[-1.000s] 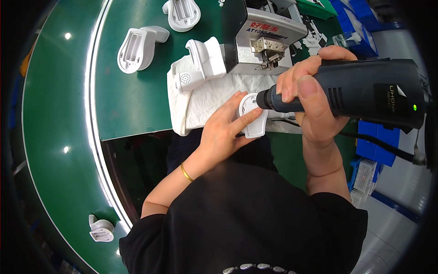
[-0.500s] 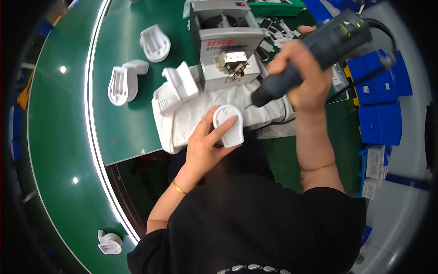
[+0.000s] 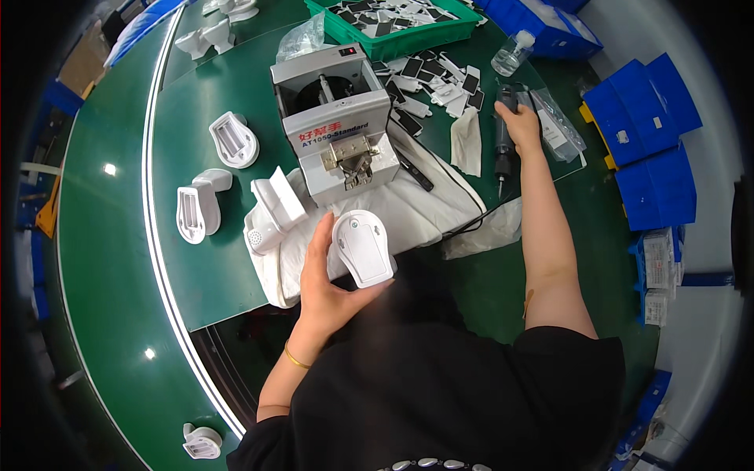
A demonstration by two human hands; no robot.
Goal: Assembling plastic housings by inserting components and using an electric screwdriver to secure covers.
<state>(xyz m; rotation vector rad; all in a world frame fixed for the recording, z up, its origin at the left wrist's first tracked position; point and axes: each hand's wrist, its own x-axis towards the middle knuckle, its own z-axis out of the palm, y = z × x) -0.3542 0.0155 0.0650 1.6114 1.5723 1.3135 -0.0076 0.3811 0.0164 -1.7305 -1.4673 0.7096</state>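
My left hand [image 3: 323, 286] grips a white plastic housing [image 3: 365, 251] by its sides, its rounded flat face with small recesses turned up. A screw shows near the top of that face. Out to the right, my right hand [image 3: 520, 125] is closed round a dark electric screwdriver [image 3: 503, 161], whose bit points toward me at the table's right side. I cannot tell whether the screwdriver rests on the table. Beyond the held housing stands a grey screw feeder [image 3: 338, 118] on a white cloth [image 3: 408, 206]. Another white housing with an upright flap [image 3: 275, 210] lies on the cloth's left part.
More white housings [image 3: 234, 141] stand on the green table at left. At the back are a green tray [image 3: 393, 45] of small parts, loose black-and-white pieces [image 3: 440, 85] and a clear bottle [image 3: 514, 53]. Blue bins [image 3: 656, 180] line the right; a dark pen-like tool [image 3: 416, 173] lies beside the feeder.
My right hand has carried the screwdriver from above the cloth out to the right and lowered it. My left hand keeps the housing, its index finger now off the top face. The view has shifted.
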